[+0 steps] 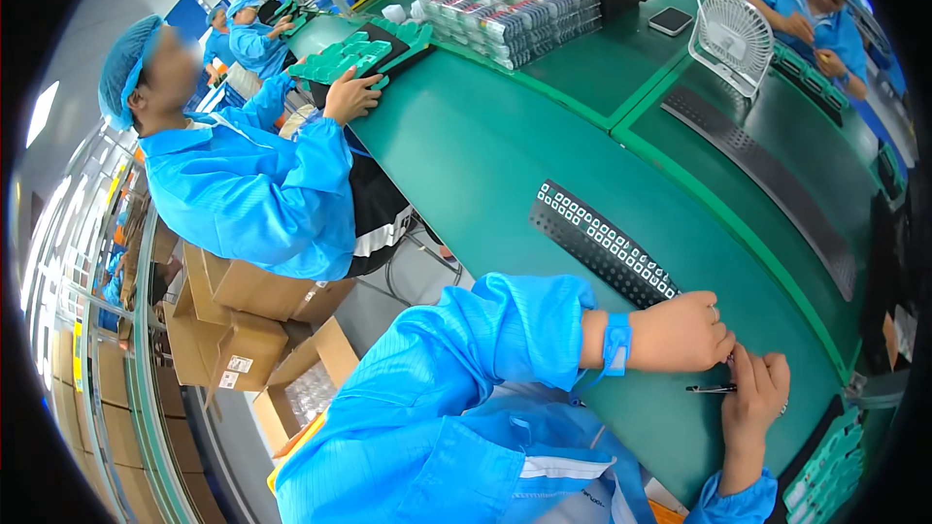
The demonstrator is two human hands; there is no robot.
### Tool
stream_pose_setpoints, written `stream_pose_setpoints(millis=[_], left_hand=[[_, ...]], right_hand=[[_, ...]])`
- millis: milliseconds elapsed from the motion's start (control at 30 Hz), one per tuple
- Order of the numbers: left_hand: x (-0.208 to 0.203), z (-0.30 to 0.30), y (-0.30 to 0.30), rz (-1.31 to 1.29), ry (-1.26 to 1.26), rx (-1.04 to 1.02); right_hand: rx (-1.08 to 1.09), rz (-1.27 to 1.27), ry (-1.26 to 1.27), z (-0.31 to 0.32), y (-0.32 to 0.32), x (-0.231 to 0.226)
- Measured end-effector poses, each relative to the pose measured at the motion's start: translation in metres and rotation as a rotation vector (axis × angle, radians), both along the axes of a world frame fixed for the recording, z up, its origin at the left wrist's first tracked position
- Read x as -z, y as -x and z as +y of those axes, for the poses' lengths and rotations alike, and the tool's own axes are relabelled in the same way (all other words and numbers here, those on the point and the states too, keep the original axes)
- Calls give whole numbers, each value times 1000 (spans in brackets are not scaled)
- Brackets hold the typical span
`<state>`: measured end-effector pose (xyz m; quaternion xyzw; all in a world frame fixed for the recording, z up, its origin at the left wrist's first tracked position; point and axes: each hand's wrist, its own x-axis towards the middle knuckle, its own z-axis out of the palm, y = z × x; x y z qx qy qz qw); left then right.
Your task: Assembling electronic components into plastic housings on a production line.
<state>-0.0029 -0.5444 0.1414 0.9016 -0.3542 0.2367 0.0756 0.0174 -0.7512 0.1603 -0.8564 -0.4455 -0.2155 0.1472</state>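
My left hand (680,332) reaches across from the left with its fingers bent and closed, a blue wrist strap (617,343) round the wrist. Its fingertips meet those of my right hand (760,390), over the green table. Whatever small piece is pinched between them is mostly hidden. From my closed right hand a slim dark pair of tweezers (712,389) sticks out to the left, apparently held against the palm. Just beyond my left hand lies a long black perforated tray (592,250), with small white-framed square parts in part of its holes and the other holes bare.
Green trays (828,471) stand at the lower right edge. Farther off are a black strip (762,167), a white fan (734,34), a phone (670,21) and stacked clear trays (515,15). At the left a co-worker holds green trays (354,53); cardboard boxes (233,330) stand below.
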Motion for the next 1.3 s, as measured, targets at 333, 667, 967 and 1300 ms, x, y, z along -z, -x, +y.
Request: stream_pose_setpoints(millis=[333,667,967,1300], left_hand=[[-17,12,9,-110,-25,68],[-66,96,96,579,195,-76],[-63,191,165,1527,673,-23],[-31,152,178,166,504,-732]], right_hand=[[-105,-11,115,0,-1,-29],[-216,336,-125,-51,-17,-56],[-483,881,92,-38,9,-46],[-285,1039,102,-2,20,-23]])
